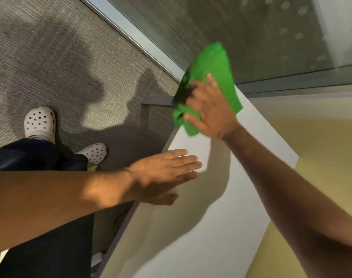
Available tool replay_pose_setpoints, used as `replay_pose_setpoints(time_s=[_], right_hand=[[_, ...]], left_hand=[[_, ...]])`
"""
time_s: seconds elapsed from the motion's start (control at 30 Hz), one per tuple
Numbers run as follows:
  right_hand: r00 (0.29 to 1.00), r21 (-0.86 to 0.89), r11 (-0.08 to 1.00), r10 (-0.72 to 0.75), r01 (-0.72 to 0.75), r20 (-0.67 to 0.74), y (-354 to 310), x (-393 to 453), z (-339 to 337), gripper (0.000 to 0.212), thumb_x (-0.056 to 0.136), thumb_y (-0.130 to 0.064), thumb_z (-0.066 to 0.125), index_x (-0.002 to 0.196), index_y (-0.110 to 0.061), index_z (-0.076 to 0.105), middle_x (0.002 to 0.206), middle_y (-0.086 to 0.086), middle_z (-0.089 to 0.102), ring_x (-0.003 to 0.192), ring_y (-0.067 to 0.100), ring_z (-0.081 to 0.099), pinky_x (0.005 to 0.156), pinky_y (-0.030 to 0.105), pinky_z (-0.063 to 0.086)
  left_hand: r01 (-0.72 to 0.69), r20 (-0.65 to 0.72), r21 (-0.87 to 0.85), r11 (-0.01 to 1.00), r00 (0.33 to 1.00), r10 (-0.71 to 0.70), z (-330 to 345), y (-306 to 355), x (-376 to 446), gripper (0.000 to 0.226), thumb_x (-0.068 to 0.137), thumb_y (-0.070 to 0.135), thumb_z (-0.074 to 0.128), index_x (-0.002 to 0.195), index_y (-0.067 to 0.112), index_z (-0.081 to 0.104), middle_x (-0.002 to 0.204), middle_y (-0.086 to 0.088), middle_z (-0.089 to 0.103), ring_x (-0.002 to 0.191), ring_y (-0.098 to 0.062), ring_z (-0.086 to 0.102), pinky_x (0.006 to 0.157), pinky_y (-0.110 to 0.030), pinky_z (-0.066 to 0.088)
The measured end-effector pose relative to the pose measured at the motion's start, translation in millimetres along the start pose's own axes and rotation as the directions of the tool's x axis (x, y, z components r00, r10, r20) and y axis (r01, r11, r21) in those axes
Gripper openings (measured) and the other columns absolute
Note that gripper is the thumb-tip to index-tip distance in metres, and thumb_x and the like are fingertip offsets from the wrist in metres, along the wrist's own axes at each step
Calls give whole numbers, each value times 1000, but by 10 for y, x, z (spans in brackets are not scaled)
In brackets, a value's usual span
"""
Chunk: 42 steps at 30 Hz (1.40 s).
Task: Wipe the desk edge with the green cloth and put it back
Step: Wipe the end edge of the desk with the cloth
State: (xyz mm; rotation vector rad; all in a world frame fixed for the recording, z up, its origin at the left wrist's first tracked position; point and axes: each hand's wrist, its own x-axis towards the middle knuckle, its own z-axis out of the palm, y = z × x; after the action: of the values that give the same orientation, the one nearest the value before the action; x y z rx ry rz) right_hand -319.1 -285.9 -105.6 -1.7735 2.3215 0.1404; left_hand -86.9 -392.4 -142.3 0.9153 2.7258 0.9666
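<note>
cloth [213, 63] green | desk [221, 197] white | clogs [39, 122] white, perforated | carpet [50, 47] grey

Single head-worn, wide-angle view, which looked steeply down from above and close to the white desk [221, 227]. The frame was tilted: carpet [50, 57] and feet lay left, the desk ran diagonally, and both forearms entered from the lower edges.

Your view is warmly lit; hard arm shadows cross the bench [221, 197] and carpet [50, 57]; edges bend, slight blur.
</note>
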Motion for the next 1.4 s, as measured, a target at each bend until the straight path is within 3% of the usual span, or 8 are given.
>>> replay_pose_setpoints(time_s=[0.13, 0.4, 0.53, 0.8, 1.03, 1.1, 1.27, 1.4], right_hand=[[968, 44, 968, 248, -246, -44, -38, 130, -12, 41, 107, -42, 44, 119, -14, 72, 125, 8, 68, 155, 37, 38, 130, 65, 12], [996, 82, 995, -65, 60, 54, -460, -350, 108, 60, 110, -54, 23, 147, -26, 60, 160, -1, 53, 162, 32, 27, 132, 57, 0], [973, 104, 972, 218, -210, -71, -225, -56, 36, 54, 103, -57, 46, 134, -19, 69, 149, 6, 61, 158, 35, 35, 131, 60, 12], [548, 222, 559, 828, -799, -115, 159, 288, 26, 51, 100, -59, 39, 108, -13, 61, 113, 12, 69, 107, 38, 62, 91, 47, 43], [299, 230, 310, 951, -923, -80, 265, -347, 93, 60, 105, -46, 28, 125, -2, 63, 132, 22, 65, 127, 42, 56, 112, 50, 37], [339, 230, 345, 938, -910, -68, 138, -152, 75, 57, 109, -45, 26, 152, -18, 51, 157, 9, 54, 150, 34, 41, 125, 55, 25], [681, 237, 677, 728, -696, -79, -384, 1, 109, 58, 113, -45, 23, 169, -31, 18, 178, -4, 15, 166, 34, 6, 129, 65, 4], [759, 232, 747, 650, -624, -51, -662, -347, 205, 57, 113, -46, 23, 169, -34, 16, 179, -8, 9, 167, 29, 1, 131, 66, 6]], left_hand=[[-10, -25, -2, 1000, 1000, 10, 3, -20, -12, 77, 93, 52, 58, 158, 11, 48, 172, -10, 36, 162, -27, 27, 135, -45, 14], [19, -94, -19, 1000, 995, -21, 16, 13, -21, 74, 88, 46, 64, 152, 9, 55, 168, -13, 42, 157, -28, 38, 131, -42, 19], [18, -8, 13, 1000, 1000, -18, 7, 16, -10, 78, 93, 50, 56, 160, 12, 43, 173, -12, 32, 163, -27, 24, 135, -44, 5], [-19, 67, 153, 988, 998, 9, -20, 33, -20, 75, 106, 56, 33, 168, 15, 21, 179, -8, 9, 166, -24, 2, 132, -43, -14], [-12, 160, 135, 991, 987, -10, 68, 21, 20, 72, 110, 50, 33, 170, 17, 9, 179, -7, -2, 166, -27, -6, 127, -43, -21], [-3, 144, 117, 993, 989, -14, 71, 28, 15, 73, 109, 54, 33, 169, 17, 14, 179, -6, 3, 166, -26, -2, 130, -44, -16], [2, 86, 134, 991, 996, -14, 34, 31, -24, 76, 103, 59, 39, 166, 17, 31, 177, -6, 20, 166, -24, 11, 133, -44, -5], [-29, 98, 195, 980, 995, 10, 20, 12, -10, 79, 101, 57, 38, 167, 14, 28, 176, -10, 22, 166, -26, 11, 133, -46, -3]])
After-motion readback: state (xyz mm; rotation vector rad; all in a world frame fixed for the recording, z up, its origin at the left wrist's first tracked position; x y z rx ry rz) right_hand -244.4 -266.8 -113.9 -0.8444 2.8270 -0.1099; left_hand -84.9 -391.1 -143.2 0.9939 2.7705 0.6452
